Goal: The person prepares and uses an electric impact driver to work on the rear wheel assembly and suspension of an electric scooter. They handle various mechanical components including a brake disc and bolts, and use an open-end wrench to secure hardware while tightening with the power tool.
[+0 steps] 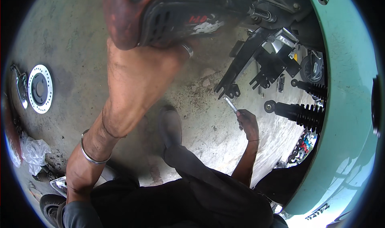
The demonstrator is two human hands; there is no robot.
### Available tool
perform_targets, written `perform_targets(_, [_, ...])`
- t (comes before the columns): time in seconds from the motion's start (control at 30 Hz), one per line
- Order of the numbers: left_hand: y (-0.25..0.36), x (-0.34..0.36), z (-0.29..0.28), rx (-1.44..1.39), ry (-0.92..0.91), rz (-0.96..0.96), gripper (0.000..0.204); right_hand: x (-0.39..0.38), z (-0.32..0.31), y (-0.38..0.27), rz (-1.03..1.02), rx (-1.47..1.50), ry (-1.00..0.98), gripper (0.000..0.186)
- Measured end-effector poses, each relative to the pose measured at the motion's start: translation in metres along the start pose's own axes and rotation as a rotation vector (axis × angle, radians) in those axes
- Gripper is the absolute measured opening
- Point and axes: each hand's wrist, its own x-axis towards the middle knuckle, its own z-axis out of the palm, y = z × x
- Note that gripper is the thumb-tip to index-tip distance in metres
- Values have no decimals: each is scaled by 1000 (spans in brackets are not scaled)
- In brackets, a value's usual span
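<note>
Nearest me, the left hand [144, 69] is closed round a bulky red and black power driver [176, 19], its fingertips hidden by the tool. The driver's socket [265, 15] points right, toward dark machinery [294, 23]; from here I can't tell whether it sits on a bolt. Lower and farther off, the right hand [248, 124] is curled tight round a thin silver spanner [230, 104], by the look of it. The spanner's far end is at the forked tip of a black bracket [248, 53], touching or just beside.

I'd say this work wants the socket square and fully seated, the driver wrist braced against a kick, and the spanner fingers well away from anything that might swing round.

Beyond the hands, a shoe [170, 126] is planted on grey concrete floor [84, 31], stained and gritty near the bracket, brighter toward the right. A glossy green panel [353, 107] bends down the right side, with black shock absorbers [296, 112] jutting out by its edge and a wheel [314, 67] past them. Across the floor at left lie a drilled brake disc [45, 89] and a crumpled clear bag [34, 152].
</note>
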Motion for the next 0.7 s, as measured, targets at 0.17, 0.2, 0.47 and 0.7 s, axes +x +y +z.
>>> perform_targets(0.17, [6, -2, 4, -78, 28, -160, 31, 2, 3, 7, -4, -4, 4, 23])
perform_targets(0.2, [6, -2, 7, -44, 50, -124, 32, 2, 1, 11, -15, -11, 1, 23])
perform_targets(0.47, [12, -7, 10, -124, 82, -184, 33, 7, 13, 3, -47, -41, -55, 24])
perform_targets(0.7, [8, -14, 17, -221, 57, -191, 25, 0, 5, 0, -60, -41, -5, 24])
